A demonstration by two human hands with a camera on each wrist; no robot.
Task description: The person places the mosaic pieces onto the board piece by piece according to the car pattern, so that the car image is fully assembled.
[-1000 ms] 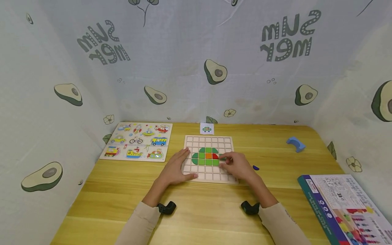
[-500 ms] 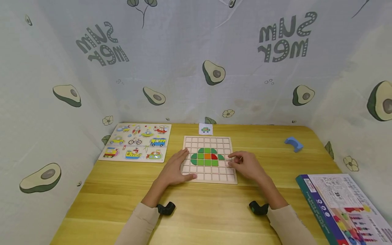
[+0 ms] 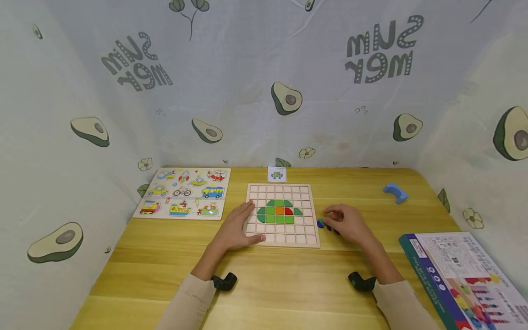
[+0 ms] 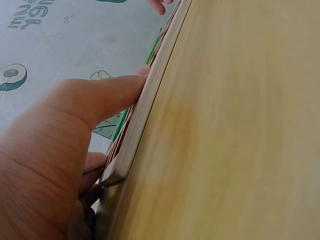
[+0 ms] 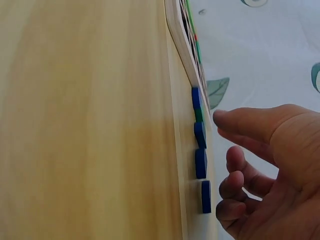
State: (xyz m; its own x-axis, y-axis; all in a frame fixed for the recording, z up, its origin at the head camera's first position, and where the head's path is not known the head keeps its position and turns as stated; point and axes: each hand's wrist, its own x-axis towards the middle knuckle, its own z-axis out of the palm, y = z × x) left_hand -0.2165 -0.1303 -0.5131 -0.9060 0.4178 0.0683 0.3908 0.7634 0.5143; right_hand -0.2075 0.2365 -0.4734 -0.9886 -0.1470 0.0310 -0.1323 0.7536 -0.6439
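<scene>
1. Avocado-print fabric walls enclose a yellow wooden table [image 3: 288, 284].
2. At frame centre lies a pale wooden grid board [image 3: 283, 234]; green tiles with one orange and one red form a dome in its middle rows.
3. Left hand [image 3: 236, 229] lies flat, fingers straight, on the board's lower-left corner.
4. Right hand [image 3: 348, 222], fingers loosely curled and gripping nothing, hovers over small blue tiles [image 5: 200, 161] lined up on the table just right of the board.
5. At upper left lies a vehicle puzzle [image 3: 184, 191].
</scene>
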